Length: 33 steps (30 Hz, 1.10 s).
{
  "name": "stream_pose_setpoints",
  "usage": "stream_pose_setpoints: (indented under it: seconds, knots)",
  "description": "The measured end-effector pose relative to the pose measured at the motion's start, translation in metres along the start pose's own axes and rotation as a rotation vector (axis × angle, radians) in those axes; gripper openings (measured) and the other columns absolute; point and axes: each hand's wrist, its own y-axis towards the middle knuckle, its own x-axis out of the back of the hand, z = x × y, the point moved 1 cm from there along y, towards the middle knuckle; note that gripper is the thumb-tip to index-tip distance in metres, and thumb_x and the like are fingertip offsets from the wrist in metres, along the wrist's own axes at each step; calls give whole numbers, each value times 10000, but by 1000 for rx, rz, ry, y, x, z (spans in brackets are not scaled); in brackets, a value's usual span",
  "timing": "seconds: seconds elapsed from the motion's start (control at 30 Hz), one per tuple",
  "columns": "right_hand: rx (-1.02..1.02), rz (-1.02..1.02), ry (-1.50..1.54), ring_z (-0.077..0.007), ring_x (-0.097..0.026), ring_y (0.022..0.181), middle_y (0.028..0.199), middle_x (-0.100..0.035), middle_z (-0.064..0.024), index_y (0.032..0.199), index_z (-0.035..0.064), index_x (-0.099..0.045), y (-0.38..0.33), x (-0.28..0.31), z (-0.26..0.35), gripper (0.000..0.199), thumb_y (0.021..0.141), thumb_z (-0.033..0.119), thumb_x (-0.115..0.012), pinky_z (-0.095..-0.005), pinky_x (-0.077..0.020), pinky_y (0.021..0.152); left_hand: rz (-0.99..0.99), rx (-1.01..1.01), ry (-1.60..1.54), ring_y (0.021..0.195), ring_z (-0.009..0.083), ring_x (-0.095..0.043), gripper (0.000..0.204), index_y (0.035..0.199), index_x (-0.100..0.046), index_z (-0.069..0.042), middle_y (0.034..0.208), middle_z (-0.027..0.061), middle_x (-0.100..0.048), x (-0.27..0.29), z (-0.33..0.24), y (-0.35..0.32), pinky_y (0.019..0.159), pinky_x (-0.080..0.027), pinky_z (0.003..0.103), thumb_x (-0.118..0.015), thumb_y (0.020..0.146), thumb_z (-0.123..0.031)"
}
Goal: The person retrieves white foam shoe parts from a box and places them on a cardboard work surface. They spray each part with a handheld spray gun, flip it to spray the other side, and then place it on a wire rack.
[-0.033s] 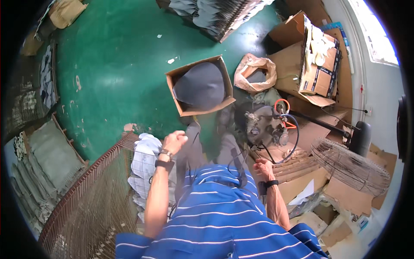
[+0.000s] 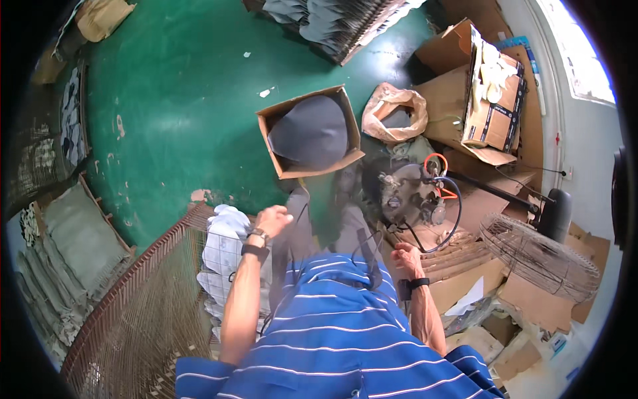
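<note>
My left hand (image 2: 273, 221) hangs in the air in front of my left leg, beside a stack of pale wired sheets (image 2: 224, 249). Its fingers are loosely bent and apart, with nothing visible in them. Low on the right, my right hand (image 2: 407, 257) is held near the black cable (image 2: 458, 216) of a dusty machine (image 2: 401, 193). Those fingers are slightly curled, and the hand appears to hold nothing. On the floor ahead of my feet stands an open cardboard box (image 2: 271, 156), with dark grey rounded sheets (image 2: 311, 133) inside.
A paper sack (image 2: 375, 126) stands right of the box. Beyond it lie large cartons (image 2: 495, 123). A wire-caged fan (image 2: 539, 256) leans at the right over flattened cardboard. Wire racks stand at lower left (image 2: 143, 312) and at the far side (image 2: 342, 50), on or beside green floor (image 2: 179, 73).
My left hand has shifted very slightly to the right and downward. My right hand stays in the same place.
</note>
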Motion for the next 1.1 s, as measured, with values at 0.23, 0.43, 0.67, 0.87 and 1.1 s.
stream_pose_setpoints:
  seconds: [0.23, 0.43, 0.67, 0.87, 1.1]
  knots:
    - [547, -230, -340, -219, -668, 714, 836, -702, -108, 1158, -3, -623, 4, -34, 82, 280, 925, 150, -599, -327, -532, 627, 128, -16, 327, 990, 281, -689, 485, 1206, -684, -78, 1086, 182, -715, -10, 35, 11, 835, -538, 387, -766, 784, -304]
    - [880, -210, -537, -342, -683, 757, 841, -689, -170, 1114, 0, -644, -50, -121, 254, 227, 900, 50, -587, -396, -551, 704, 59, 156, -618, 570, 157, -649, 279, 1151, -692, -15, 780, 66, -669, 48, 78, 10, 497, -558, 352, -598, 889, -15]
    - [959, 67, -625, -391, -679, 905, 976, -693, -227, 1090, 10, -647, -37, -176, 309, 210, 911, 92, -575, -428, -549, 783, -50, 412, -248, 600, 221, -671, 331, 1154, -679, 21, 747, 96, -682, 102, 148, -41, 588, -577, 365, -703, 853, -115]
    - [912, 78, -793, -385, -681, 910, 987, -695, -223, 1088, 22, -647, 8, -147, 298, 214, 900, 101, -580, -435, -554, 791, 107, 578, -326, 700, 262, -718, 379, 1117, -698, 6, 775, 135, -721, 16, 181, -45, 709, -583, 367, -765, 813, -209]
    - [840, -1, -841, -395, -675, 890, 966, -701, -219, 1052, 11, -660, 68, -117, 286, 201, 889, 102, -587, -453, -545, 777, -247, 213, 91, 986, 348, -682, 280, 1121, -689, -64, 1009, 140, -733, 29, 106, 40, 867, -534, 437, -643, 851, -123]
